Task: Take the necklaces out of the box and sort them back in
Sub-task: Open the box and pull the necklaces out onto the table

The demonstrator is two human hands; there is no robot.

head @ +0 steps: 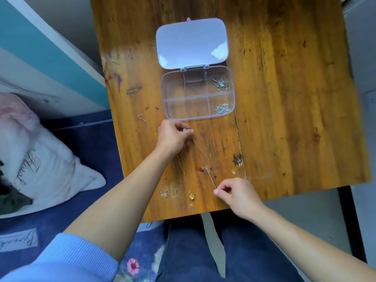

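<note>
A clear plastic box [167, 92] lies open on the wooden table [274, 98], its lid [191, 42] folded back. Two right-hand compartments hold silver jewellery: one bunch [220, 84] at the back, one [222, 108] at the front. A thin silver necklace [203, 157] stretches between my hands. My left hand [174, 137] pinches its far end just in front of the box. My right hand [238, 193] pinches its near end by the table's front edge. Loose on the table lie a gold chain [144, 127], a chain with a green pendant [191, 196] and a small silver pendant [164, 193].
The table's front edge runs just behind my right wrist. A small dark charm [238, 159] lies right of the stretched chain. A white pillow [46, 169] and blue bedding [85, 143] are on the left. My lap [193, 251] is below the table.
</note>
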